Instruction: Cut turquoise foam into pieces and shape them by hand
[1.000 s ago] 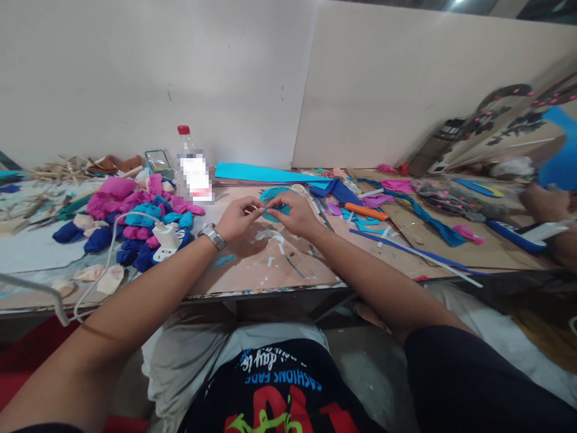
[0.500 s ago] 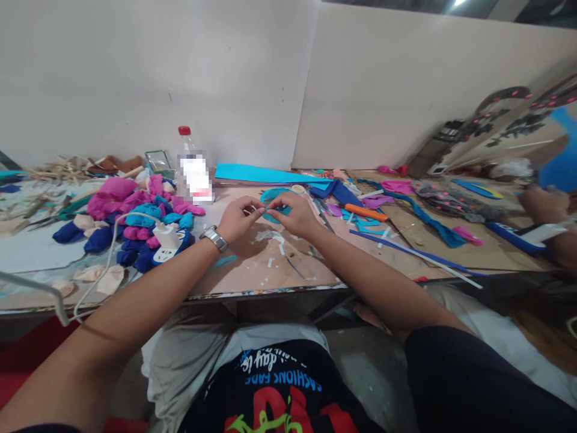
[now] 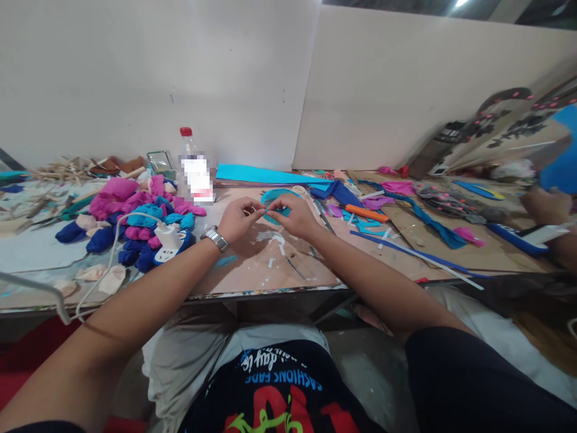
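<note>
Over the middle of the table, my left hand and my right hand meet fingertip to fingertip in a pinch. A thin, rounded teal piece shows between and behind the fingers, and both hands pinch it at its left edge. Its material is hard to tell, and my right hand covers part of it. White scraps and a thin dark strip lie on the table below my hands. To the left is a heap of pink and blue cloth bundles.
A red-capped bottle stands behind my left hand. A white power socket with a cable sits among the bundles. On the right are an orange-handled cutter, blue strips and cardboard. Another person's hand is at far right.
Both hands keep nearly the same pinch at the teal piece. The whole view has shifted very slightly.
</note>
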The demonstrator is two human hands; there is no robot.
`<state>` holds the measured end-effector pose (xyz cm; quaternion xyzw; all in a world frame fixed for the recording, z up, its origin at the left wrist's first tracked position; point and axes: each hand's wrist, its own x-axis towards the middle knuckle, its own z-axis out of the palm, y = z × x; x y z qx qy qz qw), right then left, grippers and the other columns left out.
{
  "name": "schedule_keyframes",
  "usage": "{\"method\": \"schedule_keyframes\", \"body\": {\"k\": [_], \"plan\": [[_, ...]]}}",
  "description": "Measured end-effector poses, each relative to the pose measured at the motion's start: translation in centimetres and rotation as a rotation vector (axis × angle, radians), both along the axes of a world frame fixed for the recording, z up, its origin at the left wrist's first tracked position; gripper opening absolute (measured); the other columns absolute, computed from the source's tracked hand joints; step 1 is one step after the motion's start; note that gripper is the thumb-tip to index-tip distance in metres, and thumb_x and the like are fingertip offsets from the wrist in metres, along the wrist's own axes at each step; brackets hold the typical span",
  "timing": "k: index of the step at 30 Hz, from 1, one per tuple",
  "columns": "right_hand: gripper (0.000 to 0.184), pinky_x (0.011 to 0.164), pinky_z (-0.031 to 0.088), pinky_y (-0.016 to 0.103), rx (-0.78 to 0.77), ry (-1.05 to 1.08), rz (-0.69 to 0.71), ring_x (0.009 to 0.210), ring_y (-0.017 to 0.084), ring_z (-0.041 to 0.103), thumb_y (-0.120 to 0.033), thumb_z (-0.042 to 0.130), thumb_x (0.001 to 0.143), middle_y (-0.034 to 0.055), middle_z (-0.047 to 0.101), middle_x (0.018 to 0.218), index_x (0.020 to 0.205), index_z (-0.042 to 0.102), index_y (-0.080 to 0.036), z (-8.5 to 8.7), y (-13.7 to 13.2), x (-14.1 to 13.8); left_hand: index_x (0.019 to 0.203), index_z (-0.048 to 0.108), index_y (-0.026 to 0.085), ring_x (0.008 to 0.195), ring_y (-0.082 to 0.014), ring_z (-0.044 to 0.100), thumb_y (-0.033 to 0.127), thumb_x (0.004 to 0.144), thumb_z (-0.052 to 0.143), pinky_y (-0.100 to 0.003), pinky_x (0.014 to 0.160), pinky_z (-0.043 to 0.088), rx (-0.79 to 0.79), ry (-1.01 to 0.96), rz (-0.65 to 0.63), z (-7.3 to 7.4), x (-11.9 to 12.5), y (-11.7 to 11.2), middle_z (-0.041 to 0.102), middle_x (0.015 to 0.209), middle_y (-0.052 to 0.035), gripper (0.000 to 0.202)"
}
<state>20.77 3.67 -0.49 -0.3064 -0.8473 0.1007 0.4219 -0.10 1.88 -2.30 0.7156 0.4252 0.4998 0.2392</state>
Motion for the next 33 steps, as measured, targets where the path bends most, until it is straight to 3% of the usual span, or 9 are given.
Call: {"method": "schedule_keyframes", "body": {"k": [18,25,33], "plan": [[0.037,0.082,0.05,0.037,-0.03,0.044,-0.008,0.086,0.022,0.067,-0.058,0.07,0.089,0.0069,0.075,0.089,0.085,0.072,-0.021,-0.05,0.06,0.02,0.092,0.081,0.02,0.077,-0.0171,0.067,0.045,0.086,0.073,-0.029,0.067,0.051,0.056,0.011,-0.049,0.03,-0.03,0.17,0.077,0.089,-0.0074,0.028],[0.043,0.081,0.05,0.037,-0.055,0.067,0.004,0.084,0.022,0.065,-0.063,0.07,0.087,0.0072,0.074,0.087,0.083,0.07,-0.02,-0.11,0.19,0.21,0.097,0.081,0.02,0.087,-0.019,0.07,0.044,0.089,0.069,-0.029,0.071,0.052,0.023,0.043,-0.142,0.27,-0.06,0.08,0.077,0.099,-0.0094,0.029],[0.044,0.081,0.05,0.036,-0.074,0.062,-0.016,0.085,0.022,0.066,-0.064,0.068,0.088,0.007,0.074,0.089,0.086,0.071,-0.021,-0.24,0.06,0.05,0.096,0.08,0.018,0.081,-0.0182,0.068,0.049,0.085,0.071,-0.031,0.073,0.052,-0.026,0.006,-0.092,-0.12,-0.06,0.44,0.078,0.094,-0.0086,0.034]]}}
